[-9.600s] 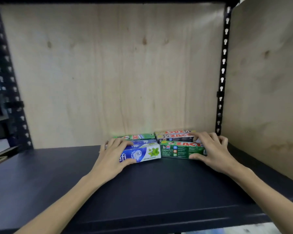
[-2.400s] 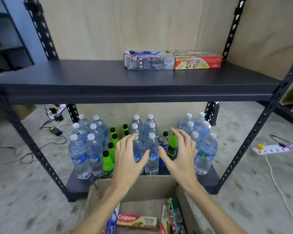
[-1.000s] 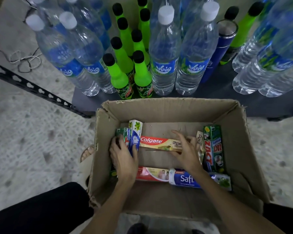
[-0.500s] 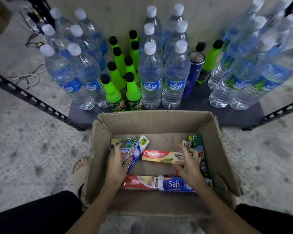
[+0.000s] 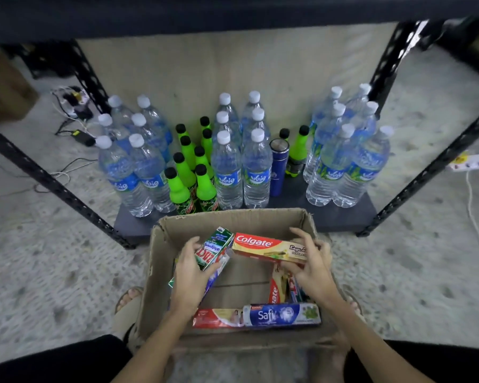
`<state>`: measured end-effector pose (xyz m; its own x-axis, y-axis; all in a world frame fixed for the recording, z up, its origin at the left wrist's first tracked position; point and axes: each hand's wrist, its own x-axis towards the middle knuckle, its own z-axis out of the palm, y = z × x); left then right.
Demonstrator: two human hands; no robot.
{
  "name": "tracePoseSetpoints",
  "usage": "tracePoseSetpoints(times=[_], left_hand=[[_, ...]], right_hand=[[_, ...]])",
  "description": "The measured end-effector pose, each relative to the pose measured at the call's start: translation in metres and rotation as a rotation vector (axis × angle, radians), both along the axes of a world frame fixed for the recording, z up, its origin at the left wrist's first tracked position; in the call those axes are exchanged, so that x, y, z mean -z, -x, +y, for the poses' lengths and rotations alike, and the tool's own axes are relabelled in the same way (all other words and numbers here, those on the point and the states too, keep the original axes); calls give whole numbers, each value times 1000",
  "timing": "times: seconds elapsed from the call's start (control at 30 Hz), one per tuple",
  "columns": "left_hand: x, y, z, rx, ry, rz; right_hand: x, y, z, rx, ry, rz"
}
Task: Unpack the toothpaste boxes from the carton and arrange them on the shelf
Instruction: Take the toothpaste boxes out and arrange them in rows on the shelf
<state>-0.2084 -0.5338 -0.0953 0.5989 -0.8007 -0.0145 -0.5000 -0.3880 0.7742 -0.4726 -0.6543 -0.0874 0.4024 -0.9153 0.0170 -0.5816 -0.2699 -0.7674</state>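
Note:
An open cardboard carton [image 5: 161, 261] stands on the floor in front of me. My left hand [image 5: 190, 275] grips a green Zact toothpaste box [image 5: 215, 248] together with a blue-and-white box beneath it, lifted above the carton. My right hand [image 5: 314, 268] holds a red and yellow Colgate box [image 5: 263, 244] by its right end, also raised. A blue Safi box [image 5: 282, 315] and a red box [image 5: 217, 317] lie along the carton's near wall. More boxes [image 5: 281, 288] stand at the right side inside. The dark shelf [image 5: 233, 12] runs across the top edge.
Several water bottles [image 5: 256, 172], green soda bottles [image 5: 179, 190] and a blue flask [image 5: 278, 167] fill the bottom shelf behind the carton. Black rack legs [image 5: 53, 186] slant at both sides. Cables and a power strip [image 5: 473, 161] lie on the speckled floor.
Both hands have lifted boxes out of the carton: the left raised the green and blue boxes, the right raised the Colgate box. The view has tilted up toward the shelf.

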Motion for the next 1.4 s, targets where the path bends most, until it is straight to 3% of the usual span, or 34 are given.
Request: tracePoseSetpoints(times=[0.53,0.77,1.13,1.4], left_hand=[[-261,-1,-41,214,315,-298],[-366,-6,-51,315,439,-326],[-476,-22,-101,444,376,-458],[-487,-30,-207,459,171,-611]], right_hand=[[-245,62,-56,-41,346,-173],[-343,75,-74,-59,483,-161],[-455,76,-118,-36,524,-60],[-472,70,-211,-1,463,126]])
